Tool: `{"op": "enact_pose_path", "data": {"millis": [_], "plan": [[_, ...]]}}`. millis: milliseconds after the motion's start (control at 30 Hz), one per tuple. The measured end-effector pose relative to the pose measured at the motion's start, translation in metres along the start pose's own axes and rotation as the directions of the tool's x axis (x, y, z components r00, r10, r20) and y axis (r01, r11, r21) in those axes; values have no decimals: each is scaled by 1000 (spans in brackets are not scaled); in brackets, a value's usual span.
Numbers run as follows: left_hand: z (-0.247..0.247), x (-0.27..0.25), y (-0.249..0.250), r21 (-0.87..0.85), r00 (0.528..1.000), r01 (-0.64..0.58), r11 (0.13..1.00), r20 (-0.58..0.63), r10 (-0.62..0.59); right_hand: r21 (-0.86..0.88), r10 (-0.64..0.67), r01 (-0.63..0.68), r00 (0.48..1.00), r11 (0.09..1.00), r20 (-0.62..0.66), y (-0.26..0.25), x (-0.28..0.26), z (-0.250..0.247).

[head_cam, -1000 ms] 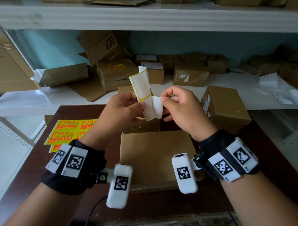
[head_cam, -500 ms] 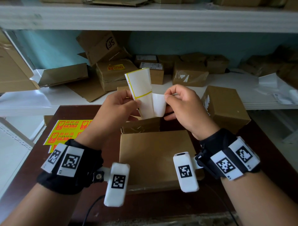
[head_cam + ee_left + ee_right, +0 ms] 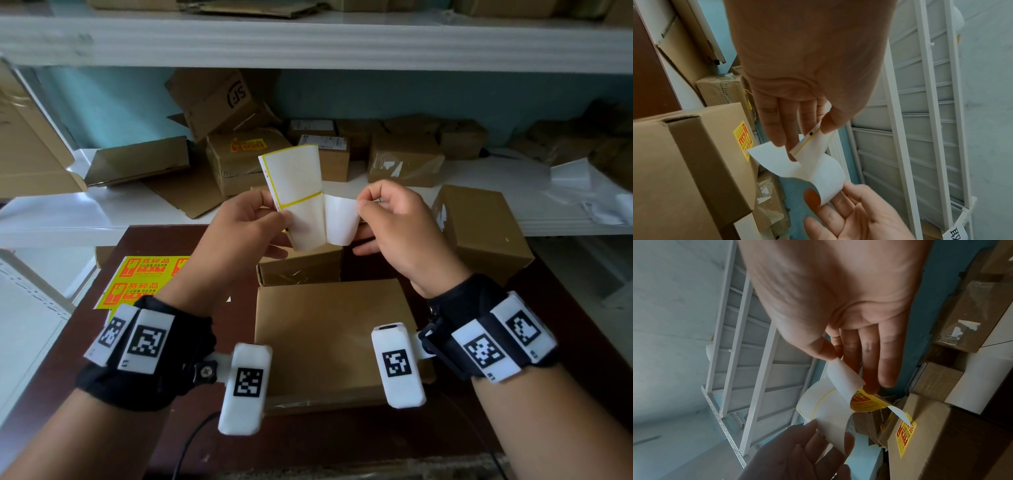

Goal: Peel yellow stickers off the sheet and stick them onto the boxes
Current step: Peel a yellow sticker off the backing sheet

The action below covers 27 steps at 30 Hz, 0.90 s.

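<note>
Both hands raised above the bench [image 3: 219,442], mid-peel. Left hand [image 3: 236,240] pinches the backing sheet [image 3: 296,178] at its near-left edge, thumb on the facing side, fingers [image 3: 777,123] behind it. Sheet is held upright, blank side toward the head camera, presumably so the sticker comes away on the far side and the glue stays off the fingers.

Right hand [image 3: 400,233] pinches the lifted edge of a yellow sticker [image 3: 863,402] between thumb and forefinger; the other fingers hang loosely curled. From the head view only its white adhesive side [image 3: 339,219] shows, curling right off the sheet; the right wrist view shows the printed yellow face. One edge is still attached to the sheet, so the peel is not finished.

Large box [image 3: 329,339] lies directly under the hands on the bench, bare top up: likely the target, placed close so the freed sticker travels little. A smaller box [image 3: 301,267] sits just beyond it, another [image 3: 479,229] to the right. Spare sticker sheets [image 3: 140,281] lie flat at the bench's left. On the shelf beyond, one box [image 3: 246,161] already carries a sticker.

Risk: the curling sticker folding onto itself.
</note>
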<state>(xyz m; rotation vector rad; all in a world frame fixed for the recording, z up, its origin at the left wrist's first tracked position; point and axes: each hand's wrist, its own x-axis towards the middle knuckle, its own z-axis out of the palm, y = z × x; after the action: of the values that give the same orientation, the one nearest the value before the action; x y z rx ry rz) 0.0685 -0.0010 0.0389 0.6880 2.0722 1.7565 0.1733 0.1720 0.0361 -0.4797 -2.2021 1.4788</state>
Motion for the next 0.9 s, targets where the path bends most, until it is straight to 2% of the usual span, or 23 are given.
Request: {"op": "enact_pose_path", "data": {"millis": [500,900], "plan": [[-7,5,-7,3,1000,10,1000,-21,-10,10,7,-7,1000,1000,-12,0,2,-4],[-16,15,-20,27,995,49,998,-88,-46,45,15,-13,999,999,-46,4,7,-12]]}}
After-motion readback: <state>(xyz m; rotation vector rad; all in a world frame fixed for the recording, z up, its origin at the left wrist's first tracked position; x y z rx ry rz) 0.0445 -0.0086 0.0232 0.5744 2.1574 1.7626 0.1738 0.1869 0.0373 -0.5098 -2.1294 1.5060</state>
